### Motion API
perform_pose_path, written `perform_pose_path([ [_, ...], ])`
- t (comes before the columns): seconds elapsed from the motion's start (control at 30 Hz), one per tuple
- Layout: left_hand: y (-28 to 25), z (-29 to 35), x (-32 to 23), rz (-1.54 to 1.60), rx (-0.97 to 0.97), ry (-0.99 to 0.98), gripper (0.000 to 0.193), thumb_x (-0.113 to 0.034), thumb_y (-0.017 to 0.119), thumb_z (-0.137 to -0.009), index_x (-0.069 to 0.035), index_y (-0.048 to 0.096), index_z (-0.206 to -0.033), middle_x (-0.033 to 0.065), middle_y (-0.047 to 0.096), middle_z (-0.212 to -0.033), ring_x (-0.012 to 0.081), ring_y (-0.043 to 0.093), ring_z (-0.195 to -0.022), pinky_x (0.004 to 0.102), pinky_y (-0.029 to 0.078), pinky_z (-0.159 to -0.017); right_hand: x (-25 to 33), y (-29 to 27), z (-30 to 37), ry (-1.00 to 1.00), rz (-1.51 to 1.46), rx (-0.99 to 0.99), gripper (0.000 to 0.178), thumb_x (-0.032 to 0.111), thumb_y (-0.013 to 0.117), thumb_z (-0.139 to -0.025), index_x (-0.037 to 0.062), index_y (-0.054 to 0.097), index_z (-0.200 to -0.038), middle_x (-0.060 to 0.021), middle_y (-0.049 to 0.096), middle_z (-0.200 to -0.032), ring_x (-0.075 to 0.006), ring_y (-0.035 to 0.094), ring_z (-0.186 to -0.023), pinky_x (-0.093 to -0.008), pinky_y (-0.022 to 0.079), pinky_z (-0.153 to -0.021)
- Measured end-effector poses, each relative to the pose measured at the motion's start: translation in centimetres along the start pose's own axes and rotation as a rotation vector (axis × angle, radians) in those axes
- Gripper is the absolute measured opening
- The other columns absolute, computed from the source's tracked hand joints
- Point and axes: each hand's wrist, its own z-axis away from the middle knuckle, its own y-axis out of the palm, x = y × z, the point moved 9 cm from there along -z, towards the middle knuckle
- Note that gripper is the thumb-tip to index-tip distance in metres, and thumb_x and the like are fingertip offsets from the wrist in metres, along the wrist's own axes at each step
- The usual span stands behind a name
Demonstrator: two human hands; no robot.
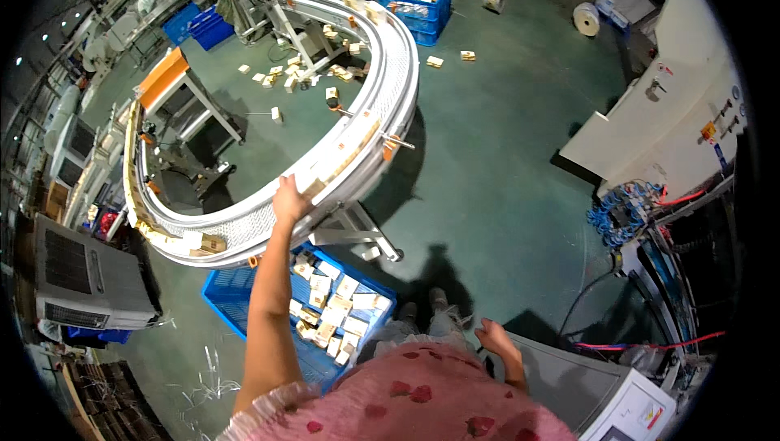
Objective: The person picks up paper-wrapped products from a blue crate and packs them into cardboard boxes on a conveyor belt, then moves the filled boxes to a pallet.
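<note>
My left hand (291, 202) reaches over the near side of a curved white conveyor (258, 220), its fingers apart. Beside those fingers, at the near end of a row of small packs (345, 163), is a tan pack (314, 189); I cannot tell whether they touch. Farther left on the belt sit a few tan and white packs (207, 243). Below my left forearm, a blue crate (231, 299) holds several small white and tan packs (337, 308). My right hand (496, 338) hangs by my right side, fingers curled in, with nothing visible in it.
Small packs (291, 79) lie scattered on the green floor inside the conveyor's curve. Stacked blue crates (431, 14) stand beyond it. A conveyor leg (357, 234) juts out near my feet. Right of me are a grey cabinet (561, 376) and a tangle of blue tubing (621, 213).
</note>
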Motion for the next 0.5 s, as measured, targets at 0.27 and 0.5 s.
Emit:
perform_pose_path([
  [0.27,1.2,-0.4,2.9,-0.785,0.49,-0.134,0.024,-0.021,0.056,-0.069,-0.008,0.061,-0.089,0.0086,0.053,-0.097,0.0218,0.057,-0.086,0.0296,0.047,-0.065,7.9,0.8,-10.9,-0.383,0.312,0.475,0.022,0.016,0.044,-0.075,-0.0008,0.05,-0.088,-0.0201,0.054,-0.086,-0.0338,0.052,-0.078,-0.039,0.042,-0.067],
  [0.5,-8.0,8.5,7.0,-0.054,-0.163,-0.283,0.051,0.006,0.05,-0.061,-0.005,0.041,-0.11,0.0173,0.039,-0.112,0.0357,0.047,-0.094,0.0393,0.043,-0.074,10.8,3.3,-13.2,-0.646,0.504,0.512,0.024,0.014,0.044,-0.074,-0.0014,0.05,-0.092,-0.0189,0.055,-0.087,-0.0337,0.053,-0.08,-0.0418,0.041,-0.068],
])
